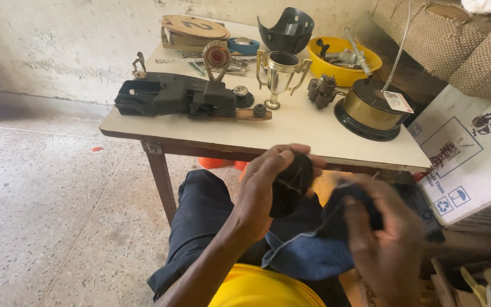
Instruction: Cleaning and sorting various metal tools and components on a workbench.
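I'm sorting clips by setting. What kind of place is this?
Probably a small trophy workshop: a worn table holds a gold trophy cup, a round brass base and a yellow bowl of parts, beside a rough wall.

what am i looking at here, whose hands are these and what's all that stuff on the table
There is no machine: one camera worn on a seated person's head looks down at their own hands. The left hand grips a round black part. The right hand bunches a dark blue cloth beside it. Ahead stands a white table holding a small silver trophy cup, a black plastic block, a yellow bowl of small parts, a black helmet-like shell and a brass-coloured drum.
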